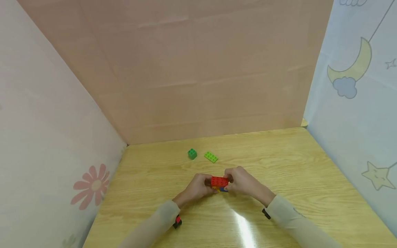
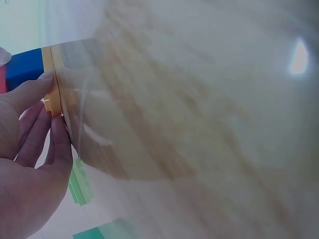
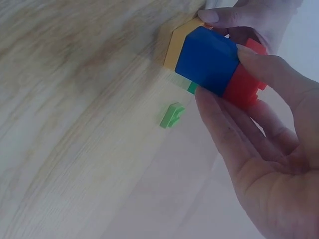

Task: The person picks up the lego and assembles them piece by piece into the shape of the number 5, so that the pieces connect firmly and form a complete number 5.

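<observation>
Both hands are clamped on one stack: the left hand (image 1: 196, 187) pinches the yellow layer (image 3: 175, 50) at the table surface, while the right hand (image 1: 245, 182) grips at the seam of the blue brick (image 3: 207, 59) and red brick (image 1: 219, 181). Judged sound practice: steady the base, press squarely and evenly — a tilted push could open a seam. Keep fingertips clear of the joints.

Beyond the hands, a green brick (image 1: 192, 154) and a light-green plate (image 1: 211, 157) lie towards the back panel (image 1: 217, 69), limiting forward travel. Bare table (image 1: 273, 155) lies right of them — adequate room for moving. Near edge: not visible.
</observation>
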Tool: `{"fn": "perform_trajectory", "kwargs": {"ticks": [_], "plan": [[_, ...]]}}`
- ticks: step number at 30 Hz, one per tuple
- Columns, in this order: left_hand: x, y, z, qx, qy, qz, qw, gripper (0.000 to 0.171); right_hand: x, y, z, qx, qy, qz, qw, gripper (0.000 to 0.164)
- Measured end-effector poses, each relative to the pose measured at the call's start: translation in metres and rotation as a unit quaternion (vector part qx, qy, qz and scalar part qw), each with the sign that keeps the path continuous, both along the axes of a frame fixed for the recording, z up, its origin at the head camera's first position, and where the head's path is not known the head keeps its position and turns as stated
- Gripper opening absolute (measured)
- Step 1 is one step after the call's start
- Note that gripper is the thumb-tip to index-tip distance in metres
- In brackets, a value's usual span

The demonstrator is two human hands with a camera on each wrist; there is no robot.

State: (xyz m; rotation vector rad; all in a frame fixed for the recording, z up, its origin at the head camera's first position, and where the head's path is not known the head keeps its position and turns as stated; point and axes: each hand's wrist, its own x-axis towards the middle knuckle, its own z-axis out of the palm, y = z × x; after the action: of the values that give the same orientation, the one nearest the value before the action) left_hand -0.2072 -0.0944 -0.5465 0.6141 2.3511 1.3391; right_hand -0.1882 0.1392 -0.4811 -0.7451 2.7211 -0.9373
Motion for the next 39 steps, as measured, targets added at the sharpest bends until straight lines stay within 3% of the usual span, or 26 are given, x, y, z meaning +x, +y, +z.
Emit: {"fn": "perform_trajectory", "kwargs": {"ticks": [12,17,20,26,31,39], "plan": [[0.001,-0.001,0.001,-0.011,-0.003,-0.008,0.9999,0.023,0.007,-0.004,-0.004,0.007,0.002,0.0,1.0,0.021],[-0.001,-0.003,0.0,0.002,0.006,-0.003,1.0,0.021,0.01,-0.001,-0.012,-0.062,-0.023,-0.016,0.998,0.019],[-0.004,-0.002,0.001,0.005,0.012,-0.003,0.9999,0.02,0.01,0.002,-0.016,-0.115,-0.054,-0.042,0.991,0.023],[-0.003,0.001,0.005,-0.01,0.009,0.004,0.9999,0.022,0.012,0.008,-0.025,-0.171,-0.088,-0.074,0.979,0.029],[-0.001,0.003,0.006,-0.022,0.021,0.013,0.9994,0.023,0.013,0.013,-0.033,-0.19,-0.1,-0.09,0.973,0.037],[-0.002,0.006,0.004,-0.022,0.027,0.016,0.9993,0.024,0.014,0.014,-0.037,-0.213,-0.112,-0.101,0.965,0.036]]}}
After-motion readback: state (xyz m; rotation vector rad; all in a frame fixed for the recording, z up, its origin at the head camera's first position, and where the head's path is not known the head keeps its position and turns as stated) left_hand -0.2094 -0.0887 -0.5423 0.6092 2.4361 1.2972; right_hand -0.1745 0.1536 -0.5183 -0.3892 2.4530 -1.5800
